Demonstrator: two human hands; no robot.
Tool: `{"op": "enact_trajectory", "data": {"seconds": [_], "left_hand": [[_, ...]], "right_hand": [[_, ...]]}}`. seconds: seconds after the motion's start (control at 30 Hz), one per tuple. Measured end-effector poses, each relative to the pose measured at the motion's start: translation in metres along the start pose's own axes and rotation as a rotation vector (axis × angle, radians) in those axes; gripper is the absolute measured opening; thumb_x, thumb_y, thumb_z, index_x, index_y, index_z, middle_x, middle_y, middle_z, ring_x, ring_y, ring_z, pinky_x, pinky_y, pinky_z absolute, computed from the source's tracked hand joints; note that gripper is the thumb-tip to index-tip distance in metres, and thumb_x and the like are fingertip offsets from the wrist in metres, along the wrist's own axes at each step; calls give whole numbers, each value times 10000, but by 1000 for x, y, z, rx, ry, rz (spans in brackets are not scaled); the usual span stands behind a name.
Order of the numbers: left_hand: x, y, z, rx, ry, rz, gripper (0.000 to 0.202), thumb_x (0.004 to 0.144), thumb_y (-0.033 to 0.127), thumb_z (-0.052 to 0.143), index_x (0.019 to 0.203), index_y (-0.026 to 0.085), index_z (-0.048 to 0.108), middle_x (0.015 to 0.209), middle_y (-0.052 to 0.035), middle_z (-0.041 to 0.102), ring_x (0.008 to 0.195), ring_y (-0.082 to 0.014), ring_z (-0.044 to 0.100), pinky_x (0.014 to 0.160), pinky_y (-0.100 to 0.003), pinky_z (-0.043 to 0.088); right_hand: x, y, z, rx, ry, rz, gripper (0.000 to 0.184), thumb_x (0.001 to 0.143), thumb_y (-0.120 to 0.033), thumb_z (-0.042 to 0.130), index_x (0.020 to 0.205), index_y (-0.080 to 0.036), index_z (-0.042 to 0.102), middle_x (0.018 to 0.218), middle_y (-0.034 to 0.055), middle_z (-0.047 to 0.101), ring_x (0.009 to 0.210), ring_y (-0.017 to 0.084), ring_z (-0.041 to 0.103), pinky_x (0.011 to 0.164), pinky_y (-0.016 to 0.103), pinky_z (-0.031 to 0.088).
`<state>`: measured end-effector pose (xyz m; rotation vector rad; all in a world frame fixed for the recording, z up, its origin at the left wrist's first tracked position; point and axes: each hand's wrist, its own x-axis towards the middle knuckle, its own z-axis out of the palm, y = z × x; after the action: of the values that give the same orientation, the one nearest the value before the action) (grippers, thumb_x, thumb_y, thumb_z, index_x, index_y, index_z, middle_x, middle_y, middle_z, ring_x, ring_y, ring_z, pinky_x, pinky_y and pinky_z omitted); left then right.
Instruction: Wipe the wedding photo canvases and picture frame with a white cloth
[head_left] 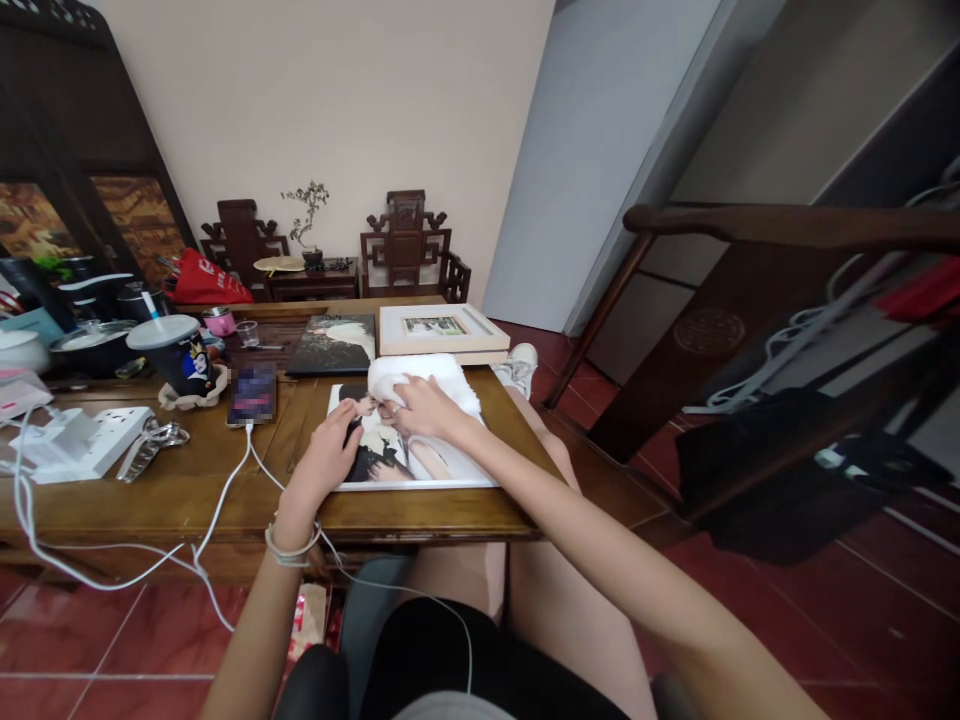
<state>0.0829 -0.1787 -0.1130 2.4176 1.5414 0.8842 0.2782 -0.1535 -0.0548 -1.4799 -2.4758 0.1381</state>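
The photo (381, 440) lay on the table (450, 513). At its nine o'clock, the left hand (327, 450) rested unclenched; toward twelve, the right hand (429, 408) touched a white cloth (448, 372), its grip impossible to tell.

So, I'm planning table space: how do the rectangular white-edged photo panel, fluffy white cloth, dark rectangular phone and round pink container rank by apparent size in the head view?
1. Photo panel, partly covered
2. Fluffy white cloth
3. Dark phone
4. Pink container, though farther back
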Motion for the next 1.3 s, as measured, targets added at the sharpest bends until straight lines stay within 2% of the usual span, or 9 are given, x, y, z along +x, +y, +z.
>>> {"op": "enact_trajectory", "data": {"seconds": [0.17,0.3,0.43,0.53,0.67,0.87,1.03,1.13,1.3], "left_hand": [[0,-4,4,-4,13,-30,445,951,301,361,1340,116,472,1474,-162,426,1394,-249,360,1152,-433,298],[0,-5,7,2,-1,-34,452,957,273,307,1344,101,463,1484,-167,409,1403,-239,342,1160,-432,282],[0,-4,6,24,-31,-80,467,956,254,290,1357,78,454,1486,-179,401,1404,-251,339,1149,-444,302],[0,-3,5,23,-30,-83,457,949,242,311,1353,91,463,1481,-172,411,1400,-250,348,1139,-443,321],[1,-3,5,17,-29,-75,456,945,249,323,1346,93,475,1468,-171,429,1390,-253,365,1136,-449,327],[1,-6,5,31,-10,-54,451,943,235,314,1346,119,478,1459,-153,448,1385,-244,375,1145,-448,312],[2,-6,5,31,-27,-57,457,948,259,328,1353,99,467,1466,-175,432,1393,-260,358,1133,-463,326],[2,-7,5,29,-14,-49,452,943,252,331,1347,108,475,1457,-169,444,1382,-256,379,1144,-449,311],[1,-5,6,7,-2,-61,443,941,240,328,1347,143,477,1459,-147,448,1388,-253,369,1140,-465,309]], "right_hand": [[-14,-10,2,-14,13,-27,321,915,-264,415,1024,-101,669,1126,214,625,1186,337,487,999,553,297],[-68,-30,1,20,13,-160,278,888,-215,448,967,-98,688,1258,215,589,1332,367,352,1044,622,239],[-126,-48,-3,113,-23,-223,189,812,-175,513,826,-139,698,1402,155,510,1396,388,264,1088,663,171],[-149,-52,-4,149,-38,-260,155,765,-152,538,767,-156,693,1426,120,495,1412,381,242,1118,644,144],[-142,-48,-6,154,-31,-247,178,796,-157,524,803,-156,702,1394,124,529,1403,353,280,1123,622,164],[-78,-29,-8,35,-30,-118,285,901,-222,449,994,-99,689,1126,215,656,1337,336,384,1058,583,269],[-37,-17,-3,-8,21,-34,315,917,-246,423,1035,-95,673,1147,225,629,1232,331,475,1008,559,315],[-44,-21,-1,6,23,-56,311,910,-231,422,1019,-90,677,1183,224,620,1281,355,424,1020,591,290],[-101,-39,-5,88,0,-204,214,859,-192,485,875,-143,692,1355,158,550,1382,368,299,1079,636,206]]}}
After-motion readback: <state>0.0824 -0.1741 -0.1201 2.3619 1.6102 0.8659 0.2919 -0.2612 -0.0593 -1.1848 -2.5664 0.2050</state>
